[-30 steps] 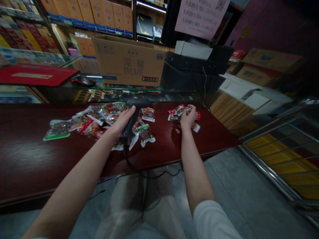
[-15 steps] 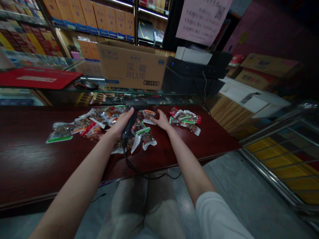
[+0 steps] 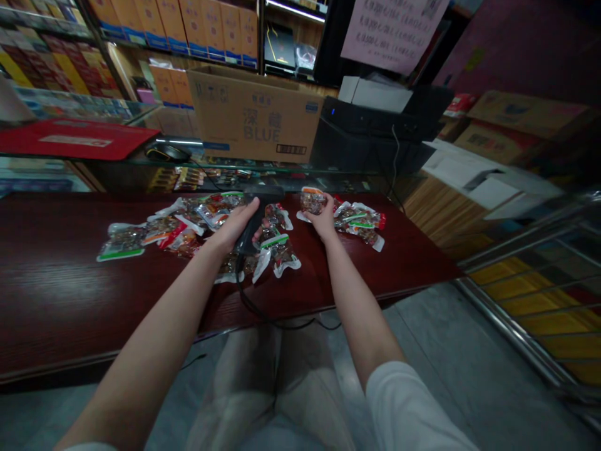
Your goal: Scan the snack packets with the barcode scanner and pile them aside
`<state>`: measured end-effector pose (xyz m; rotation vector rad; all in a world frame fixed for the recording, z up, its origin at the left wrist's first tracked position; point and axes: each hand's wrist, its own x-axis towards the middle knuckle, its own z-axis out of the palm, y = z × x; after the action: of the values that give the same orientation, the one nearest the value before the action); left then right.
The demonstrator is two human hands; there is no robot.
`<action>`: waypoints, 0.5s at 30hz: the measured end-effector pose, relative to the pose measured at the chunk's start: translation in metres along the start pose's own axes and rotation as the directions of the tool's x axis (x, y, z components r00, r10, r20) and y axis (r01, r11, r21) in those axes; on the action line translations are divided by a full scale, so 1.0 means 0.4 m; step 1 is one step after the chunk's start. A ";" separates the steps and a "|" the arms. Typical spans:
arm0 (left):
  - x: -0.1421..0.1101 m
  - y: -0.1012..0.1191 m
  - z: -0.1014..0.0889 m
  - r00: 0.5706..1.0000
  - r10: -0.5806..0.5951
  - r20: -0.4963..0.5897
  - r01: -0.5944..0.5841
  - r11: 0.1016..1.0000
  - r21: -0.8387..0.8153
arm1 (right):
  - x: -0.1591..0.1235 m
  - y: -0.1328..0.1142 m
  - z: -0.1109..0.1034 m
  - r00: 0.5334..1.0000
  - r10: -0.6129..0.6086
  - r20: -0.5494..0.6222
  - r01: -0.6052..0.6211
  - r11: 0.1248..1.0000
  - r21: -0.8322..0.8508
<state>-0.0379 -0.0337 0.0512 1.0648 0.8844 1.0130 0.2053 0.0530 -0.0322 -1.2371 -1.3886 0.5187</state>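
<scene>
Two bare hands reach over the dark red surface (image 3: 56, 257). The left hand (image 3: 241, 225) has its fingers wrapped round the handle of a black handheld scanner (image 3: 248, 239), above a heap of clear packets (image 3: 181, 228). The right hand (image 3: 323, 217) grips an orange-banded packet (image 3: 312, 202) between thumb and fingers, just beside a smaller cluster of packets (image 3: 359, 219).

A broad stretch of bare wood runs left of the heap, and a narrower strip separates heap and cluster, partly crossed by the right forearm. More wood lies between the cluster and the slanting right end; beyond that are floor and a metal rack (image 3: 498, 313). Along the far edge, a glass counter (image 3: 282, 170) limits the room behind the packets.

Packets under the scanner and left hand are hidden, and the overlaps prevent a sure count. Print on them is too blurred to read. Some right fingertips are obscured by the held packet. The scanner's cable (image 3: 248, 305) loops past the near edge. A pinned sheet (image 3: 394, 34) is cut off above.
</scene>
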 end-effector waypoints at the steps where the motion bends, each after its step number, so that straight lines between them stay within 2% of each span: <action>1: -0.002 0.000 0.001 1.000 0.004 0.009 -0.004 1.000 0.006 | -0.001 0.002 -0.014 0.999 0.012 -0.047 -0.014 0.999 -0.030; 3: -0.005 -0.002 0.005 0.999 0.010 0.038 -0.011 1.000 0.017 | -0.007 0.003 -0.043 0.993 0.052 -0.109 -0.065 0.990 -0.125; 8: -0.011 -0.008 0.028 0.996 -0.020 0.090 0.021 1.000 -0.006 | -0.038 -0.014 -0.091 0.985 0.094 -0.143 -0.133 0.947 -0.293; 11: -0.010 -0.016 0.047 0.991 -0.028 0.130 0.031 0.999 -0.023 | -0.061 -0.034 -0.077 0.992 0.059 -0.115 -0.091 0.951 -0.297; 15: 0.002 -0.027 0.067 0.991 -0.006 0.135 0.005 1.000 0.012 | -0.085 -0.063 -0.043 0.999 -0.047 0.014 0.049 0.947 -0.319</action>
<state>-0.0105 -0.0418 0.0475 1.1267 0.7835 0.9206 0.2046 0.0086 -0.0211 -1.4559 -1.5461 0.2686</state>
